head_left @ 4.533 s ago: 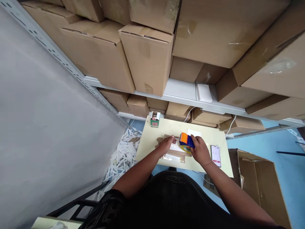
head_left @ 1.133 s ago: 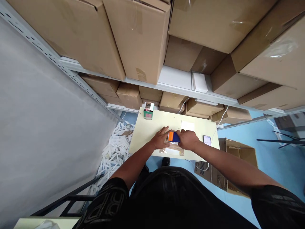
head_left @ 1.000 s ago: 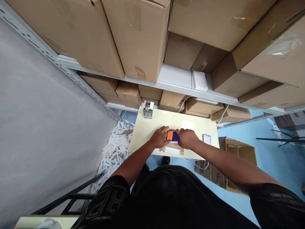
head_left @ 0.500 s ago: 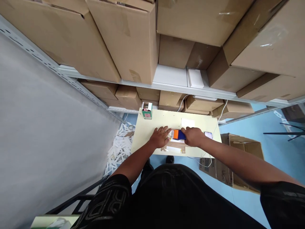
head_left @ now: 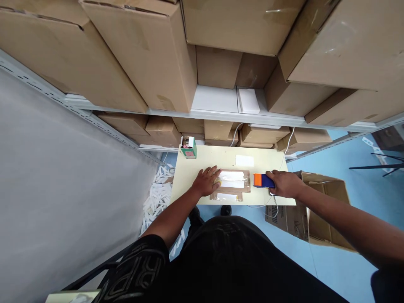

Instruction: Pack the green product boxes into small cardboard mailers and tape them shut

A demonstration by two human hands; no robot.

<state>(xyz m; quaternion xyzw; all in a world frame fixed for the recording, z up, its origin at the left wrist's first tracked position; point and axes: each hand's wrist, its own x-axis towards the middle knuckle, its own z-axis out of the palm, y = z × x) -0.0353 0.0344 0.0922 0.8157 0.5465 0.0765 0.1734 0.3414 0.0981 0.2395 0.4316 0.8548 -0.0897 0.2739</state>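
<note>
On the pale tabletop [head_left: 202,158] lies a flat brown cardboard package [head_left: 247,182] with white paper or labels and shiny clear tape across it. My left hand [head_left: 205,182] rests on its left end, fingers spread. To the right of the package, apart from it, my right hand [head_left: 284,184] is closed round a blue and orange tape dispenser [head_left: 263,180]. The dispenser's orange end points left towards the package. A phone is mostly covered by my right hand.
A small green and white box [head_left: 189,149] stands open at the table's back left. A white paper [head_left: 244,160] lies behind the package. Shelves of cartons [head_left: 167,54] overhang the back. An open carton [head_left: 328,210] sits on the floor at right, white scraps [head_left: 156,193] at left.
My right hand has moved right with the tape dispenser, off the package, uncovering its white top and coming over the phone. My left hand stays on the package's left end.
</note>
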